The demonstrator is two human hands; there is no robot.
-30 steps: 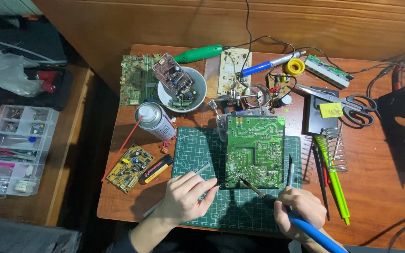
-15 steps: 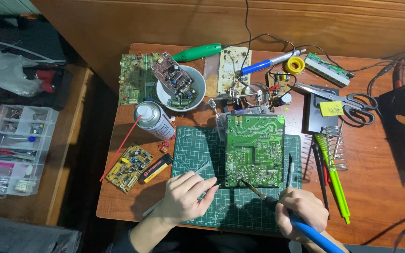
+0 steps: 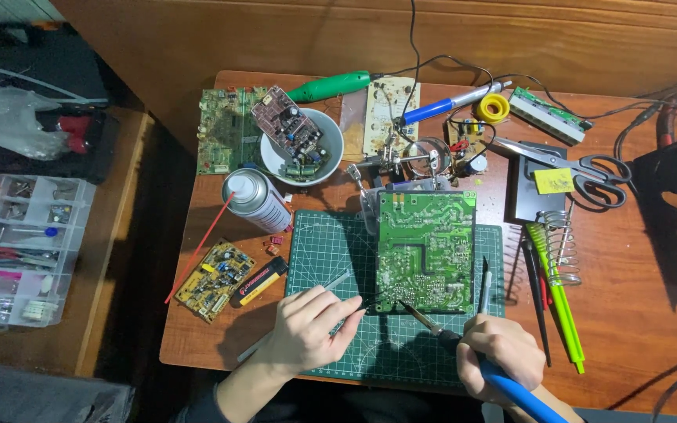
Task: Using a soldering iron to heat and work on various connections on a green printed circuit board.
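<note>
Circuit board (image 3: 425,251) just above right hand (image 3: 499,356)

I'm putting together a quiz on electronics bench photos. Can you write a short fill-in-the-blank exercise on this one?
1. The right hand holds a soldering iron with a ____ handle.
2. The green circuit board lies on a green cutting ____.
3. The white bowl holds a small ____ board.
4. The scissors lie to the ____ of the yellow solder spool.

Missing words: blue; mat; circuit; right
</note>
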